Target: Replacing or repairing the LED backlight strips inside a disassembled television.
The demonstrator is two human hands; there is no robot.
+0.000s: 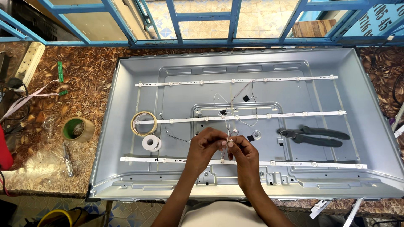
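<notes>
The counter (90, 80), covered in a brown patterned sheet, carries a large grey metal back panel (370, 138) of a flat screen, laid face-up like a shallow tray so its inside is open to work on. Its raised rim keeps loose items from sliding off.

Inside the panel lie three white light strips: the top strip (235, 81), the middle strip (269, 116) and the bottom strip (311, 164), running left to right and well apart from each other. Also in the panel: black-handled pliers (315, 136) between the middle and bottom strips at right, a yellowish tape ring (144, 123) over the left end of the middle strip, and a small white tape roll (151, 143) just below it. All are within reach but away from the hands.

Outside the panel, on the counter at left: a green-cored tape roll (77, 128), a screwdriver (67, 160) and a white power strip (29, 63).

Thin wires (229, 107) rise from the panel centre to the hands. The left hand (206, 147) and right hand (244, 153) meet above the bottom strip, both closed in a fingertip pinch on the wire ends (229, 141), held lifted off the metal, presumably for clear sight and separation. A small connector (221, 161) appears to dangle below; detail is too fine to confirm.
</notes>
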